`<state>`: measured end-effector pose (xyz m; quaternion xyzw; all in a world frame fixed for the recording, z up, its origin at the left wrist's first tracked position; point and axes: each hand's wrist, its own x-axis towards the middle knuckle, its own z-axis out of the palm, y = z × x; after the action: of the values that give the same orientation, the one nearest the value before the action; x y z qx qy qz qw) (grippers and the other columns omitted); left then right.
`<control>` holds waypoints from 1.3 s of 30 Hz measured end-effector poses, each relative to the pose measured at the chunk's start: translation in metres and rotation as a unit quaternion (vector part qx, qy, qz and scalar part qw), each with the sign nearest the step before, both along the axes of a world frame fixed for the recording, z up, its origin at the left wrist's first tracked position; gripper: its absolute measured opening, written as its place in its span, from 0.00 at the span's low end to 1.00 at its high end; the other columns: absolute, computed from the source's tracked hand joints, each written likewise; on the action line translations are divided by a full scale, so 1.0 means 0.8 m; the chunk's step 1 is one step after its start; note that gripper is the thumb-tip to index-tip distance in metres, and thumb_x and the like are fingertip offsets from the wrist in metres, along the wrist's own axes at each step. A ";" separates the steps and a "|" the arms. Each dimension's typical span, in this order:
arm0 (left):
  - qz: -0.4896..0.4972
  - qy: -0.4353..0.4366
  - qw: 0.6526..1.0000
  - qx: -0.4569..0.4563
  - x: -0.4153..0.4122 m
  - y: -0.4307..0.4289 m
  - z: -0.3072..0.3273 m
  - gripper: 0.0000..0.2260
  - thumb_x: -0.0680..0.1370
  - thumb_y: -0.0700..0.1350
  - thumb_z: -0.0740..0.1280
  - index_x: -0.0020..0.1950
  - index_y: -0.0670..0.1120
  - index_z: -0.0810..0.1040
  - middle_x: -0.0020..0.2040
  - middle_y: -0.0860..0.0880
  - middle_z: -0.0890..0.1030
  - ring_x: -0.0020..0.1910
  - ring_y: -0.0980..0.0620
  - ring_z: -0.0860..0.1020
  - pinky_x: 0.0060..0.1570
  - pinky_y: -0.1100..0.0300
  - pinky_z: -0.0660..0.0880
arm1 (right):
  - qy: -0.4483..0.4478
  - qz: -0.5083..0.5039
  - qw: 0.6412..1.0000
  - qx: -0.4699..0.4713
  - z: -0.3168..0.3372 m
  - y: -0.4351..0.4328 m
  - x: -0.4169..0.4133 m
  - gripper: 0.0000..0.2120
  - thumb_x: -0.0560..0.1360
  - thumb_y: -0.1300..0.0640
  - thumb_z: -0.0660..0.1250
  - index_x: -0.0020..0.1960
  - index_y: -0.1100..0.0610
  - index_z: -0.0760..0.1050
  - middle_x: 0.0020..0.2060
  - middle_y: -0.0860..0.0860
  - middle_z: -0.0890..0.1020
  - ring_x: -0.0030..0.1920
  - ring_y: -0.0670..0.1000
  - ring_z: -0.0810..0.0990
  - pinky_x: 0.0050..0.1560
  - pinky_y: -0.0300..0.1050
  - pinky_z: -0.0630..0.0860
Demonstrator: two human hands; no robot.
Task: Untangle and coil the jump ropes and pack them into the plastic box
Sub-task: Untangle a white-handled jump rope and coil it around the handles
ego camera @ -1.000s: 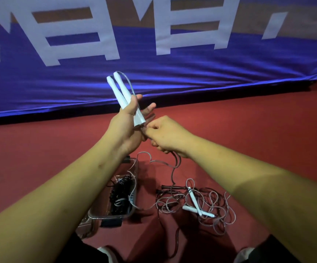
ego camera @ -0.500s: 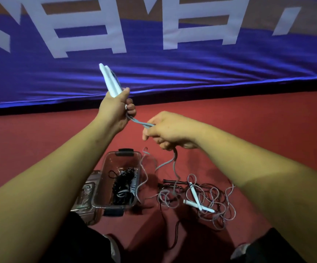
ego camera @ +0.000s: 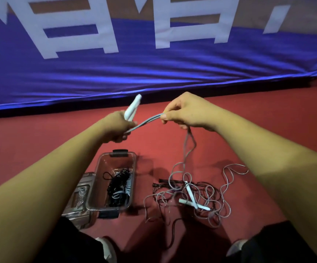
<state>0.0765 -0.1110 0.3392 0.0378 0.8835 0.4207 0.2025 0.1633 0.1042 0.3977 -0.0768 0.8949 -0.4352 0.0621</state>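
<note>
My left hand (ego camera: 117, 127) grips the two white handles (ego camera: 133, 108) of a grey jump rope, held together and pointing up. A doubled stretch of the grey cord (ego camera: 146, 121) runs from that hand to my right hand (ego camera: 184, 112), which pinches it between thumb and fingers. From the right hand the cord hangs down to a tangled pile of grey and dark ropes (ego camera: 197, 198) on the floor, with two more white handles (ego camera: 191, 196) lying in it. The clear plastic box (ego camera: 104, 164) stands lower left with a coiled black rope (ego camera: 118, 185) inside.
The box's clear lid (ego camera: 78, 198) lies on the red floor at the box's left side. A blue banner with white letters (ego camera: 154, 69) hangs along the wall behind. My knees in dark trousers and shoes frame the bottom edge.
My hands have drawn apart, the right moving right and up, so a longer doubled stretch of grey cord now spans them. The left hand with the handles dropped lower.
</note>
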 end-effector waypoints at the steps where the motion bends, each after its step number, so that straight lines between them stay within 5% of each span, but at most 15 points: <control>1: -0.032 -0.051 0.998 0.012 0.005 0.000 0.002 0.05 0.82 0.43 0.63 0.53 0.45 0.67 0.30 0.45 0.70 0.20 0.55 0.65 0.20 0.66 0.62 | 0.032 -0.010 0.998 0.044 -0.002 0.007 -0.002 0.07 0.75 0.56 0.70 0.41 0.59 0.83 0.18 0.45 0.70 0.21 0.42 0.68 0.26 0.33 0.65; 5: -0.121 -0.183 0.975 0.041 0.023 0.009 0.014 0.05 0.84 0.47 0.59 0.52 0.47 0.71 0.26 0.51 0.65 0.20 0.58 0.59 0.22 0.69 0.54 | 0.103 -0.039 0.987 0.117 -0.012 0.033 -0.012 0.08 0.73 0.51 0.72 0.39 0.55 0.83 0.23 0.45 0.77 0.25 0.42 0.72 0.31 0.35 0.67; 8: -0.152 -0.215 0.960 0.090 0.041 0.016 0.023 0.19 0.81 0.61 0.57 0.51 0.45 0.73 0.28 0.51 0.64 0.21 0.57 0.57 0.22 0.68 0.53 | 0.135 -0.051 0.980 0.140 -0.017 0.045 -0.017 0.08 0.72 0.48 0.72 0.39 0.51 0.82 0.26 0.49 0.79 0.27 0.43 0.73 0.33 0.37 0.69; 11: -0.205 -0.216 0.946 0.126 0.049 0.013 0.028 0.32 0.68 0.73 0.61 0.51 0.45 0.73 0.29 0.49 0.65 0.22 0.55 0.58 0.22 0.67 0.55 | 0.149 -0.064 0.975 0.154 -0.021 0.053 -0.019 0.09 0.71 0.46 0.73 0.39 0.51 0.84 0.26 0.49 0.78 0.28 0.44 0.71 0.35 0.40 0.69; 16: -0.284 -0.178 0.942 0.002 0.046 0.002 0.021 0.21 0.68 0.62 0.74 0.49 0.50 0.73 0.27 0.47 0.68 0.23 0.52 0.61 0.27 0.55 0.52 | 0.150 -0.024 0.973 0.173 -0.029 0.051 -0.023 0.07 0.73 0.52 0.72 0.44 0.55 0.84 0.28 0.42 0.77 0.31 0.38 0.74 0.34 0.29 0.65; 19: -0.339 -0.128 0.931 -0.041 0.053 0.003 0.032 0.15 0.71 0.57 0.74 0.45 0.49 0.73 0.27 0.48 0.70 0.23 0.50 0.64 0.25 0.60 0.59 | 0.166 -0.001 0.975 0.150 -0.026 0.046 -0.024 0.05 0.73 0.54 0.72 0.43 0.55 0.84 0.27 0.39 0.77 0.32 0.35 0.74 0.36 0.27 0.66; 22: -0.362 0.009 0.932 -0.006 0.065 0.008 0.053 0.13 0.69 0.53 0.73 0.39 0.47 0.72 0.27 0.53 0.71 0.25 0.53 0.66 0.25 0.64 0.64 | 0.180 -0.025 0.981 0.071 -0.031 0.050 -0.029 0.03 0.74 0.55 0.72 0.41 0.50 0.83 0.29 0.38 0.80 0.33 0.38 0.75 0.40 0.35 0.70; 25: -0.334 0.091 0.938 0.036 0.073 0.010 0.071 0.14 0.67 0.54 0.74 0.42 0.47 0.74 0.28 0.53 0.72 0.26 0.54 0.67 0.26 0.64 0.66 | 0.194 -0.041 0.980 0.032 -0.053 0.045 -0.033 0.07 0.74 0.59 0.67 0.41 0.50 0.82 0.32 0.45 0.81 0.35 0.38 0.75 0.40 0.39 0.71; 27: -0.304 0.129 0.943 0.051 0.075 0.010 0.077 0.12 0.67 0.55 0.74 0.43 0.51 0.77 0.28 0.53 0.72 0.25 0.55 0.67 0.26 0.64 0.66 | 0.169 -0.037 0.984 0.040 -0.071 0.026 -0.031 0.09 0.74 0.60 0.63 0.42 0.55 0.82 0.30 0.46 0.78 0.31 0.38 0.73 0.36 0.29 0.67; 30: -0.202 0.188 0.959 0.064 0.057 0.005 0.077 0.11 0.71 0.53 0.76 0.40 0.51 0.74 0.28 0.53 0.73 0.25 0.54 0.67 0.27 0.62 0.66 | 0.058 -0.064 0.990 -0.111 -0.092 -0.007 -0.025 0.14 0.81 0.55 0.61 0.40 0.58 0.79 0.23 0.45 0.70 0.21 0.42 0.64 0.25 0.34 0.62; 33: -0.067 0.192 0.971 0.127 0.026 -0.014 0.071 0.08 0.75 0.45 0.74 0.43 0.50 0.74 0.29 0.49 0.72 0.25 0.51 0.65 0.26 0.61 0.63 | -0.034 -0.062 0.975 -0.209 -0.099 -0.020 -0.021 0.17 0.82 0.51 0.58 0.42 0.60 0.76 0.20 0.45 0.64 0.20 0.44 0.59 0.23 0.34 0.57; 39: 0.086 0.123 0.974 0.170 -0.021 -0.055 0.045 0.08 0.77 0.40 0.70 0.41 0.49 0.73 0.30 0.45 0.68 0.20 0.54 0.62 0.22 0.67 0.57 | -0.144 0.008 0.967 -0.211 -0.091 -0.046 -0.001 0.14 0.82 0.51 0.59 0.53 0.57 0.79 0.25 0.49 0.62 0.23 0.46 0.57 0.25 0.36 0.56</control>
<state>0.0594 -0.1552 0.3752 0.0473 0.8173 0.5724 0.0462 0.1628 0.0673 0.3252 -0.0321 0.7640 -0.6198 0.1763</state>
